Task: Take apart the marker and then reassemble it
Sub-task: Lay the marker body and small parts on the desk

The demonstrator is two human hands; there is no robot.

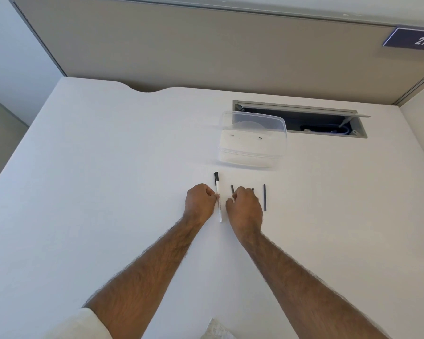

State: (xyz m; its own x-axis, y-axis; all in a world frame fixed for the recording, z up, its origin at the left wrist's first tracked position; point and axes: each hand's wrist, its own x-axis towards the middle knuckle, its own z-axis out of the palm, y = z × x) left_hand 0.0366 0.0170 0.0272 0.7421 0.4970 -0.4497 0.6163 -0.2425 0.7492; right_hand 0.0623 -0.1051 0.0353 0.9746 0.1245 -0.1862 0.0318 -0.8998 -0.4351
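Lying between the hands, the marker (218, 199) ran lengthwise away from the person — left hand (199, 201) pinched its barrel; right hand (244, 206) curled over a dark part, grip unclear.

Single view, head-mounted, wide-angle. Looks forward and steeply down over a white desk (108, 167), whose straight edges bow towards the frame borders. Both forearms enter from the bottom edge; the hands sit at frame centre, at arm's length. A partition panel (206, 45) fills the upper frame. No second view shares the scene.
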